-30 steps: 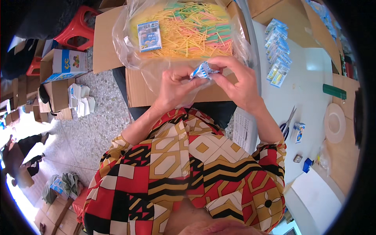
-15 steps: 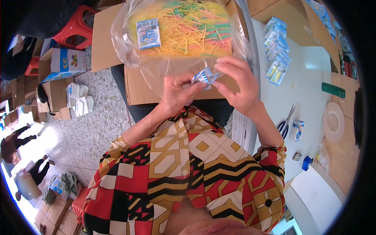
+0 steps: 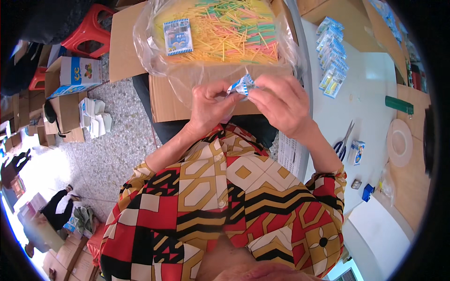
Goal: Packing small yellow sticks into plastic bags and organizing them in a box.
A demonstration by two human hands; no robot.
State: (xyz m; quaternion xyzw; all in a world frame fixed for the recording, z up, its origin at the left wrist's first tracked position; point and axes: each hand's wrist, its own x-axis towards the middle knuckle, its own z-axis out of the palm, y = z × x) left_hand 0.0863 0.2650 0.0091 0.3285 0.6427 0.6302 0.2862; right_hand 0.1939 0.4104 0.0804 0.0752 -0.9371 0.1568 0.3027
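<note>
Between my two hands is a small blue-and-white striped packet point(image 3: 241, 86), crumpled and partly hidden by fingers. My left hand point(image 3: 209, 104) is closed on its left side. The fingers of my right hand point(image 3: 283, 102) pinch its right end. Just beyond them stands a cardboard box point(image 3: 171, 99) lined with a clear plastic bag point(image 3: 146, 61). Many thin yellow, green and pink sticks point(image 3: 234, 35) fill it. A flat blue-and-white packet point(image 3: 178, 37) lies on the sticks at the left.
On the white table point(image 3: 370, 70) to the right lies a row of filled packets point(image 3: 333, 58). Scissors point(image 3: 344, 141), a small box point(image 3: 358, 152), a green tool point(image 3: 399, 106) and a round disc point(image 3: 399, 143) are nearer. A red stool point(image 3: 87, 37) and cartons stand left; people walk there.
My right hand has moved left and its fingers have closed on the packet's end. My left hand keeps its hold. People at the far left have shifted.
</note>
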